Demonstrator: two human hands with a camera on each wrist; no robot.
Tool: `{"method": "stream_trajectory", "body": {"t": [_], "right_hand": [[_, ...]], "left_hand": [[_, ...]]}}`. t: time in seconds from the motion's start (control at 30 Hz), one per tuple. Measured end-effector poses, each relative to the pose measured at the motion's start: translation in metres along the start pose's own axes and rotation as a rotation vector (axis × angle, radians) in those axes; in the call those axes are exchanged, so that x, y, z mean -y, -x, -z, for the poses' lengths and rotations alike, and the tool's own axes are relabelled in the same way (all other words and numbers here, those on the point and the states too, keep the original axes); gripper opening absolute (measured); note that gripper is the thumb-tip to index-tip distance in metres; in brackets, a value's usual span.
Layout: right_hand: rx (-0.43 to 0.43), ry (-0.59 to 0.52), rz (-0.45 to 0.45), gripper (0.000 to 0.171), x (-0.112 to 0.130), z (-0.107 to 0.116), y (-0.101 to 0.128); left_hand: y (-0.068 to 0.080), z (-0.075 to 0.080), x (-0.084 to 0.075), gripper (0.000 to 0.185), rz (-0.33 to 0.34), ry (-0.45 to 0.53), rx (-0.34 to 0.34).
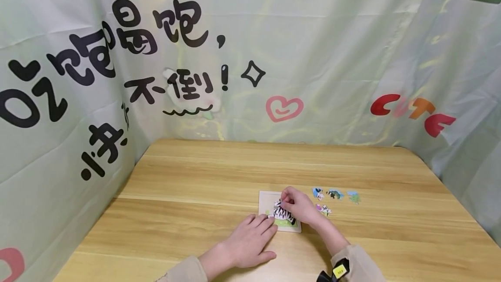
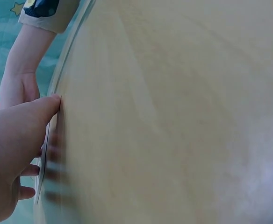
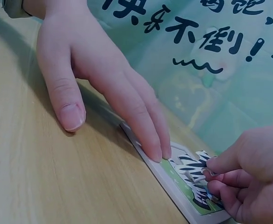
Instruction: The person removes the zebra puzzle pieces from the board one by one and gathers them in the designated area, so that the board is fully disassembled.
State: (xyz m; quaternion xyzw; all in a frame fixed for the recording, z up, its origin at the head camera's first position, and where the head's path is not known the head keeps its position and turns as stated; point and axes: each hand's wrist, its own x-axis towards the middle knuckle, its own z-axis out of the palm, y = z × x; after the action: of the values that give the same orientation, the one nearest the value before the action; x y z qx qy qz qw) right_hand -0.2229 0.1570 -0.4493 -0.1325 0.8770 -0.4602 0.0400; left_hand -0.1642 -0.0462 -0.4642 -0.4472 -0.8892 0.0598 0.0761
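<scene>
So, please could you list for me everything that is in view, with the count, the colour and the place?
Table: one, light wood, under everything.
Puzzle board: one, pale rim, on the table.
Zebra picture: one, black and white over green, in the board.
Loose pieces: four, multicoloured, right of the board.
Cloth backdrop: count unclear, pale green with printed writing, behind and beside the table.
Wrist device: one plainly seen, black with yellow label, right sleeve.
Sleeves: two, beige, on both arms.
Left hand: one, bare, fingers resting on the board's edge.
Right hand: one, bare, over the zebra picture, apparently pinching a mostly hidden piece.
</scene>
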Motion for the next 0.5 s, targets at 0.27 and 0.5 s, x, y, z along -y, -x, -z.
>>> {"method": "stream_trajectory", "body": {"t": [0.27,0.5], "right_hand": [[-0.015,-0.031,-0.047,0.01,0.0028,0.0011,-0.0004],[-0.001,-0.048,-0.049,0.008,0.0034,0.0018,0.0017]], "left_hand": [[0.0022,0.0046,0.0,0.068,0.007,0.015,0.035],[0.0051,0.0044,-0.0007,0.068,0.004,0.014,0.041]]}}
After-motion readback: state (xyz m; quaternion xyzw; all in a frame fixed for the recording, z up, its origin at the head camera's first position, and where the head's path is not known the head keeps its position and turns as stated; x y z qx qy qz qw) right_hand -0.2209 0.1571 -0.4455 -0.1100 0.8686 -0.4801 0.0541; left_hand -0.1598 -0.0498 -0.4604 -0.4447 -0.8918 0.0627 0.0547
